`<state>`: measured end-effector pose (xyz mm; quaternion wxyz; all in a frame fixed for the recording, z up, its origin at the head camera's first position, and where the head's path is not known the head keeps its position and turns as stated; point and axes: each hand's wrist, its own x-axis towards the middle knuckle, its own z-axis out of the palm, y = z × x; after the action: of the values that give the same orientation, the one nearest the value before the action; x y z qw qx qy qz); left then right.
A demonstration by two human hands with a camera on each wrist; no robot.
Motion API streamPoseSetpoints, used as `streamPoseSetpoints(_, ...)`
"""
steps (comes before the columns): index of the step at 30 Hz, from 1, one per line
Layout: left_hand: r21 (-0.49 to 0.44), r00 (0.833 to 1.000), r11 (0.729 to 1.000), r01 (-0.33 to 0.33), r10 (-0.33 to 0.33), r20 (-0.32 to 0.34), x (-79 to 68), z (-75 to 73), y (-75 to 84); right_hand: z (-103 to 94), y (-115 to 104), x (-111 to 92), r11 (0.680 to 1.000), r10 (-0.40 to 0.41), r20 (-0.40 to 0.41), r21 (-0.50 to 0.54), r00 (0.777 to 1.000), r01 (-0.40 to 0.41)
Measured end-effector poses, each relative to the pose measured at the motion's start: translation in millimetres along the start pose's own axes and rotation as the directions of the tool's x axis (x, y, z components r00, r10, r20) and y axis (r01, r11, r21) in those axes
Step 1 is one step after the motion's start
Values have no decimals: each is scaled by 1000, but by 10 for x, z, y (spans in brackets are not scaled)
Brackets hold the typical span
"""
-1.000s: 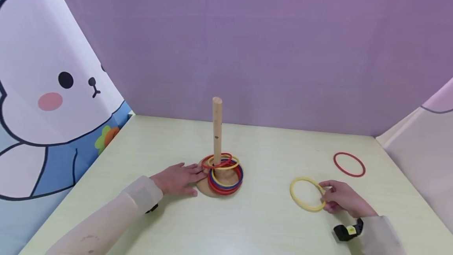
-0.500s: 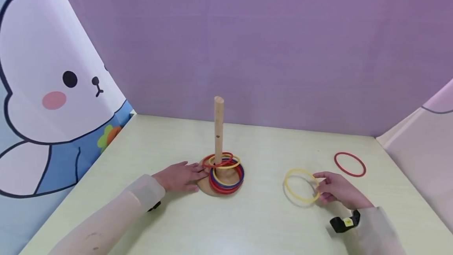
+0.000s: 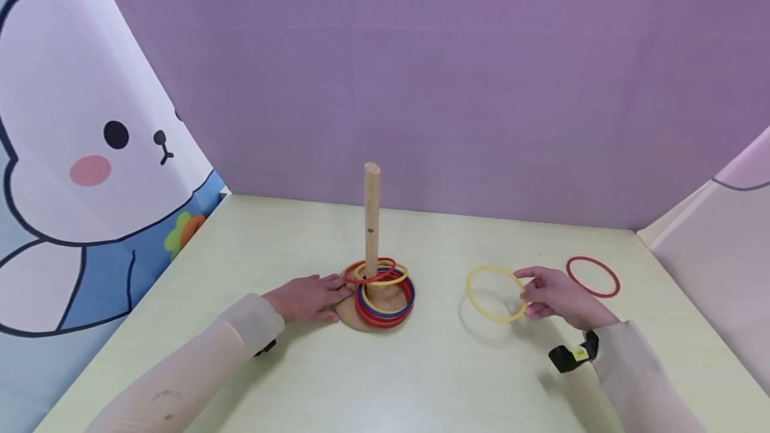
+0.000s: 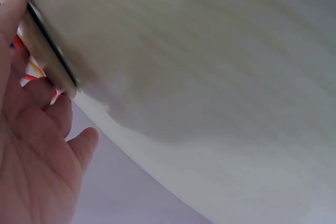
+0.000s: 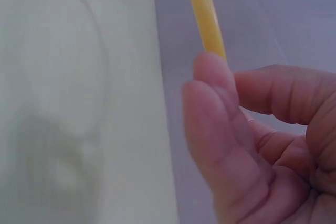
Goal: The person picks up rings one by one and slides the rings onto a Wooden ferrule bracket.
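Note:
In the head view my right hand (image 3: 556,296) pinches a yellow ring (image 3: 494,319) by its right side, raised over the table with its shadow below. The right wrist view shows thumb and fingertips meeting on this yellow ring (image 5: 206,14). My left hand (image 3: 307,299) lies with extended fingers on the left edge of a round wooden base (image 3: 351,316). From that base rises an upright wooden peg (image 3: 372,219). Several red, blue and yellow rings (image 3: 385,324) are piled around its foot, some tilted. Close up, my left fingers (image 4: 84,148) are at the base's rim (image 4: 50,51).
A loose red ring (image 3: 585,258) lies flat on the pale table (image 3: 433,379), beyond my right hand. A purple cloth wall (image 3: 481,85) stands along the back edge. Printed cloth panels (image 3: 54,99) close off the left and right sides.
My right hand has lifted the yellow ring off the table and carried it left and away from me, toward the peg. My left hand has stayed on the base.

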<state>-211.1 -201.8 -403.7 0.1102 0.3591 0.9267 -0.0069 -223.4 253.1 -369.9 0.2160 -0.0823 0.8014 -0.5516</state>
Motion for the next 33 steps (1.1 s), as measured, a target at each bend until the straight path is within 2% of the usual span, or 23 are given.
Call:
streamPoseSetpoints(8,-54,995,995,82,-79,55,36,-23,23,2,-183,15,1000,-21,-1,-11,1000,21)
streamPoseSetpoints(18,-88,996,993,85,-81,41,10,-23,-2,-32,-498,49,996,-36,-11,-81,999,35)
streamPoseSetpoints(24,-103,997,992,76,-73,32,19,-13,-21,-42,-777,69,993,-61,-16,-103,998,59)
streamPoseSetpoints(27,-103,997,992,70,-68,23,18,-33,-17,-19,-922,104,992,-80,-19,-96,997,78)
streamPoseSetpoints(33,-119,995,989,93,-88,49,47,-40,8,70,-1119,172,991,-84,-9,-105,996,82)
